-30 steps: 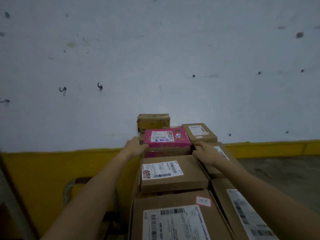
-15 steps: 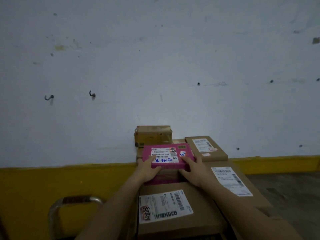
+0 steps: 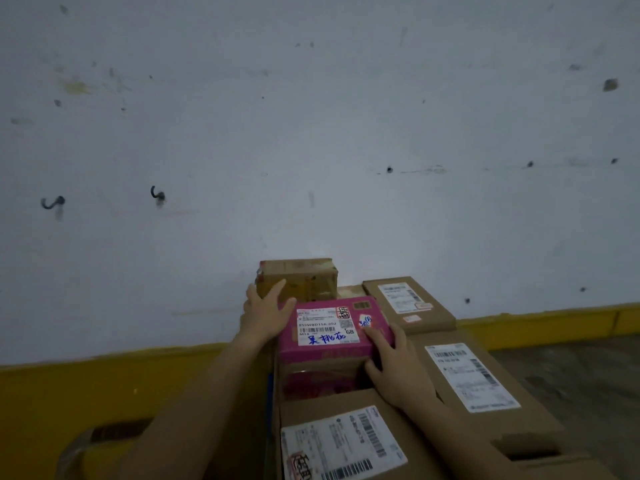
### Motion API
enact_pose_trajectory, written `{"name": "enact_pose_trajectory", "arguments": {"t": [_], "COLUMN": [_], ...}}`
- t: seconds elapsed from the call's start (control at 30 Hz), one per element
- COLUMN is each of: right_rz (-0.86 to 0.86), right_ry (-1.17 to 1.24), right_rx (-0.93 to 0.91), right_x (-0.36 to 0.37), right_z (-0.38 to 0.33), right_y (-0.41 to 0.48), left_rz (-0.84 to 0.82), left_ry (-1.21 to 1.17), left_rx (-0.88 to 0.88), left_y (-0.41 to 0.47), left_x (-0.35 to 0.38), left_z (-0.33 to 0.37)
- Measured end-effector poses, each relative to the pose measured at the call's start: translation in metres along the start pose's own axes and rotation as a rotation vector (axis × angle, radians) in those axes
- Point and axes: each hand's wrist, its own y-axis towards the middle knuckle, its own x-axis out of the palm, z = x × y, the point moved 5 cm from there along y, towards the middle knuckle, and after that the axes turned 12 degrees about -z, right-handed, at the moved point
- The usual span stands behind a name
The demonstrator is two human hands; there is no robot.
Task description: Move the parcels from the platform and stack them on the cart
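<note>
A pink parcel [image 3: 332, 327] sits high among stacked brown boxes. At its far left side the left grip [image 3: 265, 315] presses with flat, spread fingers. At its near right corner the right grip [image 3: 398, 368] wraps it, fingers on top, thumb on the front. Risk: so uneven a hold could let it twist and slip, or nudge the small brown box [image 3: 301, 278] just behind it off the stack.
</note>
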Motion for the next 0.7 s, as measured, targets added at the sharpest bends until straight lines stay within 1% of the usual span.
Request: {"name": "enact_pose_trajectory", "arguments": {"t": [0.17, 0.3, 0.37, 0.5, 0.63, 0.7], "right_rz": [0.011, -0.015, -0.016, 0.006, 0.017, 0.021], "right_ry": [0.003, 0.004, 0.002, -0.013, -0.025, -0.021], "right_rx": [-0.004, -0.006, -0.006, -0.014, -0.014, -0.014], "right_x": [0.004, 0.005, 0.004, 0.003, 0.003, 0.003], "right_z": [0.005, 0.006, 0.005, 0.004, 0.004, 0.004], "right_y": [0.004, 0.005, 0.005, 0.002, 0.003, 0.003], "left_rz": [0.010, -0.091, -0.096, -0.044, -0.082, -0.112], "left_ry": [0.081, 0.043, 0.048, 0.097, 0.072, 0.100], "left_rx": [0.023, 0.005, -0.012, -0.031, 0.003, 0.026], "left_y": [0.049, 0.075, 0.079, 0.080, 0.081, 0.081], "left_x": [-0.017, -0.006, 0.002, 0.010, 0.016, 0.024], "left_z": [0.000, -0.004, -0.005, -0.001, 0.013, 0.024]}}
